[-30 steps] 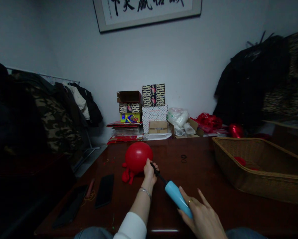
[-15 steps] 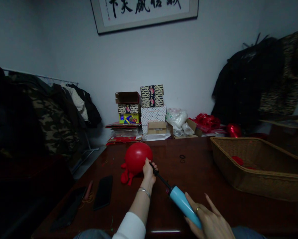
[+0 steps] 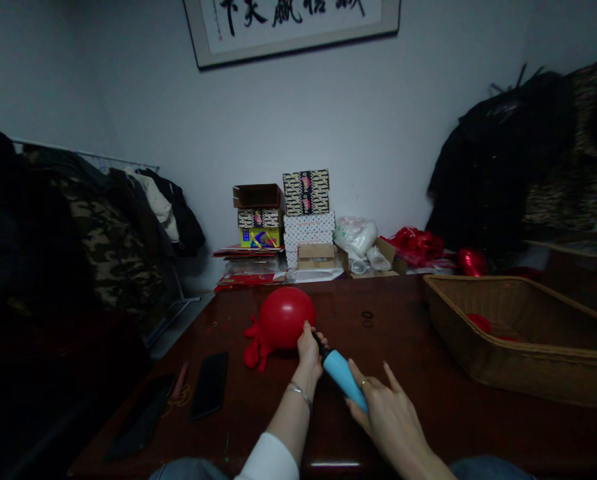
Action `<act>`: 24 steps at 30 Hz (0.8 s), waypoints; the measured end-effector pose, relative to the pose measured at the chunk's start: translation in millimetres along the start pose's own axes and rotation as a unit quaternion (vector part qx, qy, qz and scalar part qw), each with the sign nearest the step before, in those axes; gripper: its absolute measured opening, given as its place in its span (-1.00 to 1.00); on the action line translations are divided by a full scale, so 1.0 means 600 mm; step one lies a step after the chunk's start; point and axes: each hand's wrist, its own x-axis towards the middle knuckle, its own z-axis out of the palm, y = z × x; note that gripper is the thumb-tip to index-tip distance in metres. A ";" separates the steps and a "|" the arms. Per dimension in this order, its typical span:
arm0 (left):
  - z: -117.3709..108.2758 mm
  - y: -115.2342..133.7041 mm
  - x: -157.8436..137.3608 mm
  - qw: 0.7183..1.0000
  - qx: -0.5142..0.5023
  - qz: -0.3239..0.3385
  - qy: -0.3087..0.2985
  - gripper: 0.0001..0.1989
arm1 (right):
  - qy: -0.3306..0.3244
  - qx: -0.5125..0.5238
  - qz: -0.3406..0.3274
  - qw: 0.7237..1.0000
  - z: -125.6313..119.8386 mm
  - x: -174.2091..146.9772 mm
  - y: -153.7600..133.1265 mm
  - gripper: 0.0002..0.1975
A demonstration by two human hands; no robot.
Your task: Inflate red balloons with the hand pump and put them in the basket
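A round, inflated red balloon (image 3: pixel 287 317) is at the tip of a hand pump with a light-blue barrel (image 3: pixel 344 379) and a black front end. My left hand (image 3: pixel 310 345) is closed where the balloon's neck meets the pump's black nozzle, so the neck itself is hidden. Around the rear of the blue barrel, my right hand (image 3: pixel 386 407) grips with thumb and fingers, one finger sticking out. Limp red balloons (image 3: pixel 254 347) lie against the left side of the inflated one.
Two dark phone-like slabs (image 3: pixel 209 385) lie on the left of the brown table (image 3: pixel 403 333), near a reddish stick (image 3: pixel 180 380) and thin bands. A wicker basket (image 3: pixel 533 363) with red pieces inside stands at right. Stacked boxes (image 3: pixel 308 230) line the wall.
My right hand has pushed the blue barrel up and left towards my left hand, so the black rod between them is no longer exposed. The balloon and left hand have shifted slightly right.
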 end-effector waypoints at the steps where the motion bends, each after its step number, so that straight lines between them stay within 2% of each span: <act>1: -0.001 0.001 -0.001 1.000 0.003 0.000 0.003 -0.70 | 0.000 -0.001 0.001 1.000 0.001 0.002 -0.002 -0.44; 9: -0.006 0.009 0.005 1.000 0.012 0.019 0.011 -0.70 | 0.024 -0.005 -0.014 1.000 0.014 -0.008 -0.004 -0.42; 17: -0.019 0.035 0.023 0.999 0.002 0.035 0.013 -0.74 | 0.052 0.017 -0.070 0.996 0.015 -0.065 0.041 -0.34; 24: -0.011 0.038 0.022 0.999 -0.004 0.035 -0.006 -0.66 | 0.077 0.005 -0.093 0.993 -0.004 -0.088 0.062 -0.33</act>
